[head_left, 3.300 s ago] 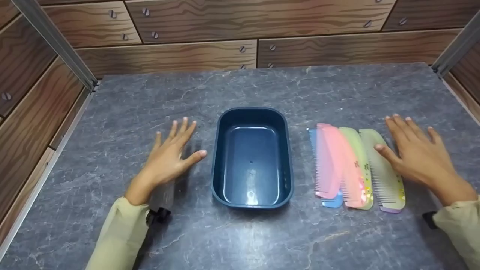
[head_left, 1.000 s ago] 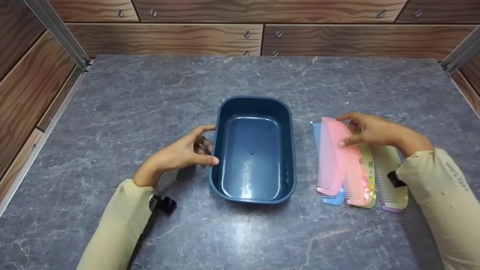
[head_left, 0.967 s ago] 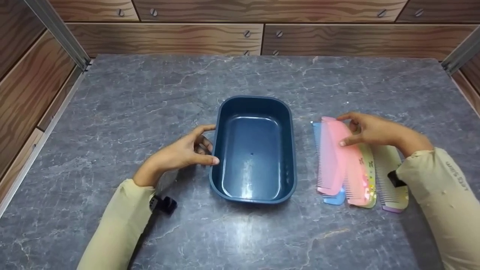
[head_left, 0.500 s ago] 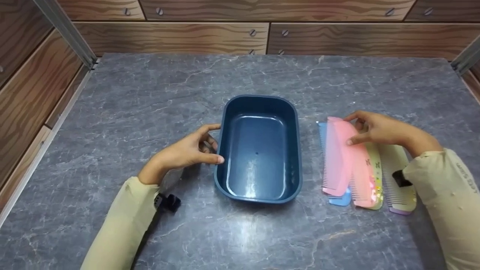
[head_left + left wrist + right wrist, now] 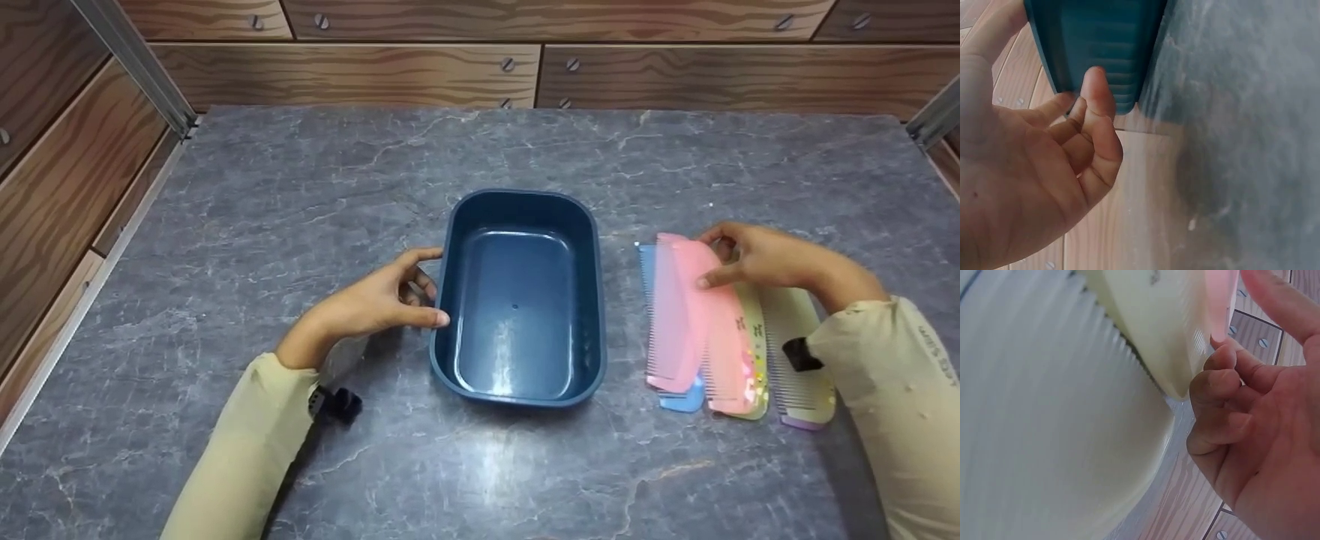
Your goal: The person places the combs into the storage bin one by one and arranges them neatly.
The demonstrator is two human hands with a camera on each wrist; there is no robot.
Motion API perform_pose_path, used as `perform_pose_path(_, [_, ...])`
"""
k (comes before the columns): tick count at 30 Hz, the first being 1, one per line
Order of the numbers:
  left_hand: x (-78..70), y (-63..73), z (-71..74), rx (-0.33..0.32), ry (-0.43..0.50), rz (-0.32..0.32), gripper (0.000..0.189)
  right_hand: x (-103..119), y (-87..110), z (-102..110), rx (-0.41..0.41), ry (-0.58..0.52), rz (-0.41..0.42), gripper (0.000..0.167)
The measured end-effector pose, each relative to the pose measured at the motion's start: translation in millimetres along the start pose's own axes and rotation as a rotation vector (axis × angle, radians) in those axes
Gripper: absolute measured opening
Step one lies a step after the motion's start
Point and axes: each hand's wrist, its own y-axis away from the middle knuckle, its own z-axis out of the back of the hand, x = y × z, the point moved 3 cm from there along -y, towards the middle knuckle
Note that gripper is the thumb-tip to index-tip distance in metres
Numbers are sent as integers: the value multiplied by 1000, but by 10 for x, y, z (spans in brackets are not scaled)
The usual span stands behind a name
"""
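A dark blue rectangular bin stands on the table. My left hand holds its left side, thumb on the rim and index fingertip farther along; the left wrist view shows the bin's ribbed outer wall beside curled fingers. To the right lie several overlapping combs. My right hand pinches the top pink comb by its back edge, between thumb and index finger, the other fingers curled. Under or beside it are a blue comb, a peach-pink one, and pale green ones.
The grey marbled table has a metal strip along its left edge. Wood-patterned panels enclose the back and sides. Dark wrist devices sit at both cuffs.
Some seconds ago both hands lay spread flat on either side. Since then the left has taken the bin's side and the right the pink comb. Over the last second the hands barely move.
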Motion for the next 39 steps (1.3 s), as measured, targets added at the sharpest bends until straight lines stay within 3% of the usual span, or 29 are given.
perform_pose_path(20, [7,-3,-4,14,20,13,86,-20,43,36,7,-73,20,53])
perform_pose_path(39, [10,-2,-3,9,34,13,87,-97,122,34,42,-323,-28,60])
